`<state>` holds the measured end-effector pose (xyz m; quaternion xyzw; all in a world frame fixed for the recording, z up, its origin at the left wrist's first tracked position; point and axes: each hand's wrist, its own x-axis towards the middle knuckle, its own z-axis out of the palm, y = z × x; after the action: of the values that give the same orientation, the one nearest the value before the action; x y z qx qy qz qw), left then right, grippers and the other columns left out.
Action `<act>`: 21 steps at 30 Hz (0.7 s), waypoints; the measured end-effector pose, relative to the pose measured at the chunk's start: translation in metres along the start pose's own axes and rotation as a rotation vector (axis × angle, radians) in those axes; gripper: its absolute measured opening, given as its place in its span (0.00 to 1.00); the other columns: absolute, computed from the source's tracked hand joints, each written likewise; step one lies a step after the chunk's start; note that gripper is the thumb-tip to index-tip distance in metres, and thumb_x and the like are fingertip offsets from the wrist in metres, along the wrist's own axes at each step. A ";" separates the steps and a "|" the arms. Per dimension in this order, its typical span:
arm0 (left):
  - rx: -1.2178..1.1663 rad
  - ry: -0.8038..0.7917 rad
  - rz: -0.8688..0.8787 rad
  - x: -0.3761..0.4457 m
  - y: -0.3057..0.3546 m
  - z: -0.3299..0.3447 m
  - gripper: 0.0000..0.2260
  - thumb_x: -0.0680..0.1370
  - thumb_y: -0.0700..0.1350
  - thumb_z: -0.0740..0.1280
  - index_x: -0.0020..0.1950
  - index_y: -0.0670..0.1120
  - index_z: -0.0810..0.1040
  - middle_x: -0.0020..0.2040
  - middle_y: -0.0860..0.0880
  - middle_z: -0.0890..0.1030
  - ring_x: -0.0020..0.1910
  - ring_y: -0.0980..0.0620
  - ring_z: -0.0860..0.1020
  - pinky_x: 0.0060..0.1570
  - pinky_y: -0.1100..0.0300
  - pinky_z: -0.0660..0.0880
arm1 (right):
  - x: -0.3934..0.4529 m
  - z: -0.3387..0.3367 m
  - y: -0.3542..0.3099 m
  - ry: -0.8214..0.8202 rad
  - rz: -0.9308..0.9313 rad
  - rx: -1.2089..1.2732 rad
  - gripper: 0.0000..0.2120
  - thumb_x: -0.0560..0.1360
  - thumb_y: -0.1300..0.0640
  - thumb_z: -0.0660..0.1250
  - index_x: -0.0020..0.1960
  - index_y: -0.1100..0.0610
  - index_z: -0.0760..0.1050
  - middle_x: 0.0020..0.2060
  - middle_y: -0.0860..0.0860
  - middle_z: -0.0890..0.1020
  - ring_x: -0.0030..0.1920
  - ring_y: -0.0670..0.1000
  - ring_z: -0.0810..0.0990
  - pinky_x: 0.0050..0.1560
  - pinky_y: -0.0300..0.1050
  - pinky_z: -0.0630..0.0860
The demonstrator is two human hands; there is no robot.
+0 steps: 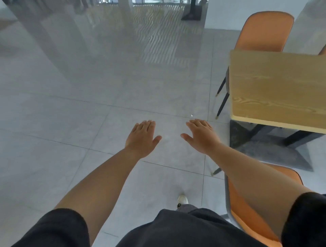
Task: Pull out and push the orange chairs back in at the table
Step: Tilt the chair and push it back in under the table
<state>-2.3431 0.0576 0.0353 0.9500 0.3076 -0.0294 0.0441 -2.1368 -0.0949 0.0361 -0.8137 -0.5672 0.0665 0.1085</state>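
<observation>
Both hands, left hand (142, 139) and right hand (201, 135), hang flat over the floor with fingers spread and holding nothing, so the near chair (247, 216) by the surface's (275, 88) near edge could trip the person's legs.

Pretty even, soft daylight overall, nothing dim. Light seems to come from the far side, where bright windows (158, 1) reflect as a rippled glare on the glossy floor tiles (155, 44). Shadows are weak: just a faint dark patch under the wooden table (275, 84) on the right. Far left has a hazy, washed-out grey smear, low contrast, hard to read. Wide-angle bending is obvious at the edges, tile lines curve. Both hands, left hand (142, 139) and right hand (201, 135), look a bit soft, and the whole frame is slightly smeary, compression-like.
</observation>
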 end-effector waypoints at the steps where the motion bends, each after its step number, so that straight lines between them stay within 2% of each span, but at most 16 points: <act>1: 0.001 0.010 -0.008 0.014 -0.003 -0.004 0.32 0.80 0.61 0.48 0.77 0.42 0.53 0.77 0.43 0.59 0.76 0.44 0.55 0.75 0.49 0.49 | 0.016 -0.002 0.004 -0.001 -0.013 0.001 0.31 0.77 0.37 0.55 0.72 0.57 0.64 0.70 0.53 0.69 0.72 0.54 0.61 0.72 0.50 0.53; 11: -0.024 0.026 -0.016 0.146 -0.048 -0.024 0.29 0.80 0.59 0.52 0.75 0.43 0.57 0.75 0.44 0.63 0.74 0.45 0.58 0.74 0.49 0.50 | 0.150 -0.013 0.044 -0.001 0.009 0.026 0.30 0.77 0.39 0.58 0.71 0.58 0.67 0.69 0.55 0.71 0.71 0.56 0.63 0.72 0.52 0.56; 16: -0.036 0.042 0.075 0.235 -0.077 -0.025 0.26 0.80 0.57 0.54 0.71 0.42 0.62 0.70 0.43 0.69 0.70 0.44 0.64 0.72 0.49 0.57 | 0.219 -0.008 0.068 0.022 0.072 0.015 0.30 0.77 0.38 0.57 0.70 0.58 0.67 0.68 0.55 0.72 0.70 0.56 0.64 0.70 0.50 0.58; 21: -0.060 0.059 0.190 0.332 -0.113 -0.033 0.24 0.80 0.55 0.57 0.70 0.41 0.65 0.69 0.43 0.70 0.69 0.43 0.66 0.70 0.50 0.59 | 0.299 -0.002 0.081 0.023 0.180 0.000 0.31 0.77 0.37 0.55 0.72 0.56 0.64 0.70 0.53 0.69 0.71 0.56 0.62 0.70 0.50 0.57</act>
<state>-2.1396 0.3458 0.0329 0.9737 0.2179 0.0119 0.0660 -1.9587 0.1582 0.0225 -0.8622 -0.4903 0.0666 0.1087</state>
